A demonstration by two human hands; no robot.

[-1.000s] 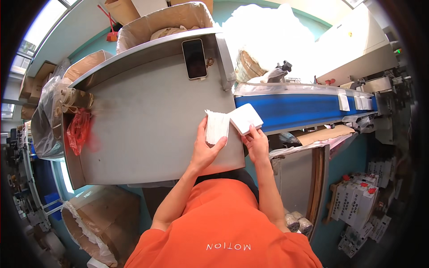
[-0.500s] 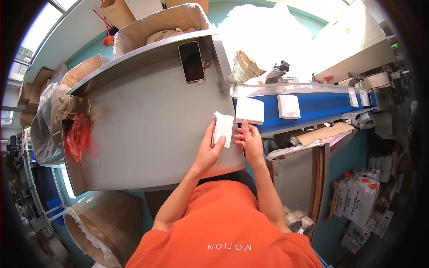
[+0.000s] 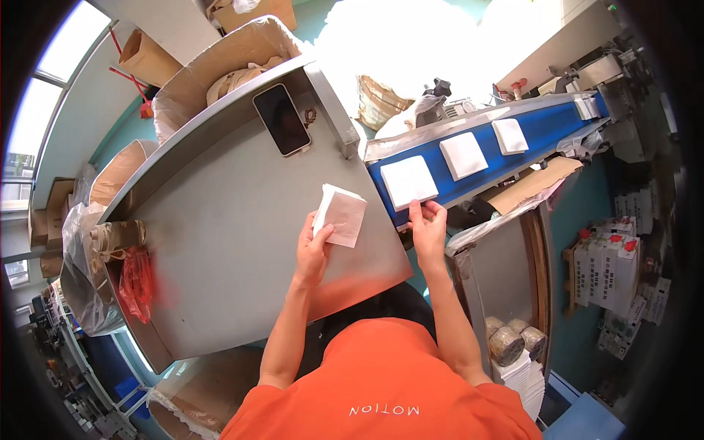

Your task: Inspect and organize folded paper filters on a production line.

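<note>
My left hand (image 3: 314, 253) is closed around a small stack of white folded paper napkins (image 3: 343, 215), thumb in front, above the grey metal tray table (image 3: 227, 242). At the near end of the blue conveyor belt (image 3: 480, 150) lies another white napkin stack (image 3: 408, 180). My right hand (image 3: 429, 229) grips that stack by its near edge, one finger on top and the others curled below the edge. Farther along the belt lie a second napkin stack (image 3: 463, 155) and a third napkin stack (image 3: 509, 136).
A phone (image 3: 281, 120) lies at the tray's far raised rim. Red plastic (image 3: 136, 284) hangs at its left end. Lined bins (image 3: 220, 66) stand behind. Right of me is a wood-edged frame (image 3: 506, 264) with rolls (image 3: 506, 345) below and cartons (image 3: 605, 268) beyond.
My view has turned. The left hand's napkins have moved left, away from the belt, and show their broad face. My right hand has closed on the nearest stack. The belt's stacks have shifted.
</note>
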